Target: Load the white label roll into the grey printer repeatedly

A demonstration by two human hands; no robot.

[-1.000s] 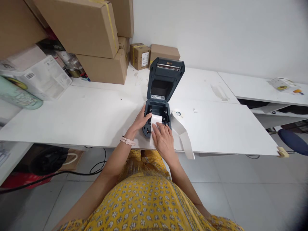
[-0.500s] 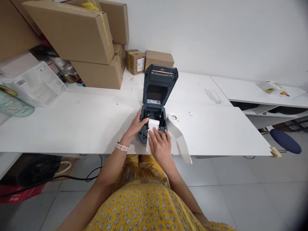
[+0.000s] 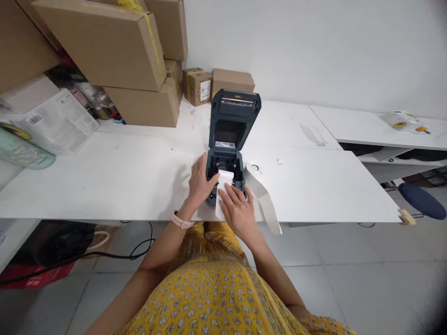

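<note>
A dark label printer (image 3: 238, 118) stands on the white table with its lid tipped back. Inside its base lies a small white label roll (image 3: 226, 174); a strip of labels (image 3: 220, 210) runs from it over the front edge. My left hand (image 3: 199, 182) is at the printer's left side, fingers stretched upward and thumb reaching across to the roll. My right hand (image 3: 238, 209) lies fairly flat over the strip and the printer's front, its fingers spread. Right of the printer, a long loose paper strip (image 3: 267, 204) curls over the table edge.
Cardboard boxes (image 3: 104, 51) are stacked at the back left, with two smaller ones, a taped box (image 3: 193, 88) among them, behind the printer. A pale green bottle (image 3: 30, 151) lies at far left. A blue stool (image 3: 421, 200) stands at the right, and cables (image 3: 115, 255) hang below the table.
My left hand's fingers have lifted and straightened beside the printer, its thumb staying near the roll. My right hand stays on the label strip. The view has shifted slightly.
</note>
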